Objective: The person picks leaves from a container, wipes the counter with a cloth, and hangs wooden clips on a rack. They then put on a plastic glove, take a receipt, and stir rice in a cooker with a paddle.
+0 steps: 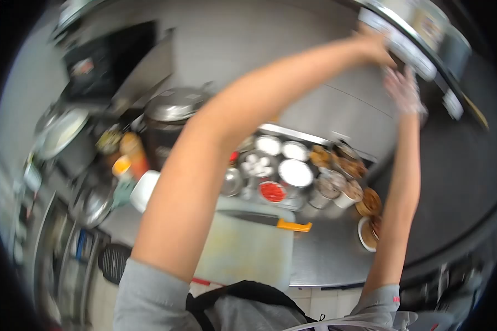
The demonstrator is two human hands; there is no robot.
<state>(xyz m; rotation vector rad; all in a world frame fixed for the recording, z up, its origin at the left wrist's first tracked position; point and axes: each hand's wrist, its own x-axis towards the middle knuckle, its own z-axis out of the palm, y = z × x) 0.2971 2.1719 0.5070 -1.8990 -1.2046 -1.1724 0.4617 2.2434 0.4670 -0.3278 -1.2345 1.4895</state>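
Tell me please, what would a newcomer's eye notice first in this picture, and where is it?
Probably the left arm, which crosses the view toward the shelf at the upper right, where the right grip wears a clear glove. Next might come the knife on the pale cutting board, its orange handle sticking out past the board's right edge. Just beyond the board, the round patch of bright red food stands out.

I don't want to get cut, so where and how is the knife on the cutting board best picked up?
Probably by its orange handle, coming from the right: the handle points that way and juts past the edge of the cutting board, while the blade lies toward the left.
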